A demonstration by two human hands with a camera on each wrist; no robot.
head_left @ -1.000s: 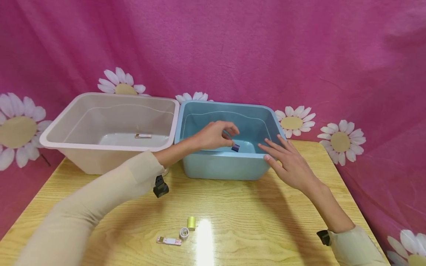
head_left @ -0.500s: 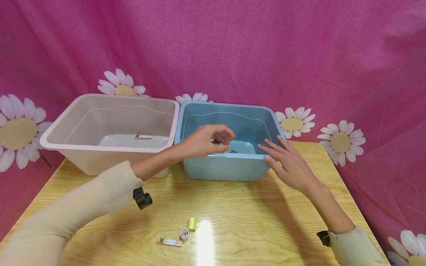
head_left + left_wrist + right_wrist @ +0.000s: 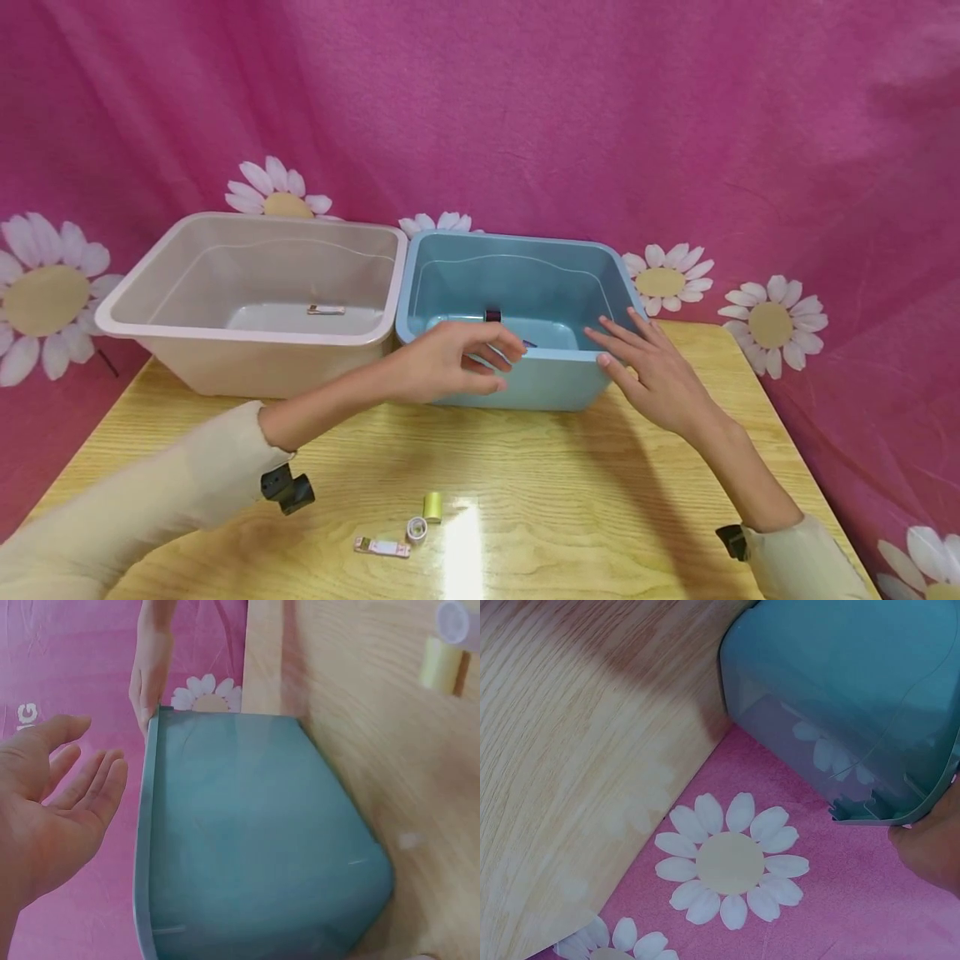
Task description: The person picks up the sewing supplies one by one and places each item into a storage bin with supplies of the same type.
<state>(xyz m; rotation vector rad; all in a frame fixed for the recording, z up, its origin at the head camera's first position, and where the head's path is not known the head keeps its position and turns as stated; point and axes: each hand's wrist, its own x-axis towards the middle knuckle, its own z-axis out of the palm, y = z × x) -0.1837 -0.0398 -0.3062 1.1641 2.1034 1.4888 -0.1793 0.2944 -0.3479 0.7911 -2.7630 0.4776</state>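
Observation:
My left hand [image 3: 453,358] is in front of the blue bin's near rim, fingers loosely bent and holding nothing; the left wrist view shows the bare palm [image 3: 49,817] beside the blue bin [image 3: 255,832]. My right hand [image 3: 663,375] rests on the right corner of the blue bin [image 3: 517,383] with its fingers spread over the rim. Inside that bin lie a dark spool [image 3: 492,316] and a purple thing [image 3: 529,343], mostly hidden by the near wall and my left fingers.
A beige bin [image 3: 247,362] stands left of the blue one, with a small flat pink-and-white strip [image 3: 326,309] inside. On the wooden table [image 3: 540,500] in front lie a yellow thread spool [image 3: 432,507], a white spool [image 3: 417,530] and another pink-and-white strip [image 3: 382,547].
My left hand has let go of the purple thing in the blue bin and drawn back left and toward me, uncovering the dark spool. My right hand has stayed on the rim.

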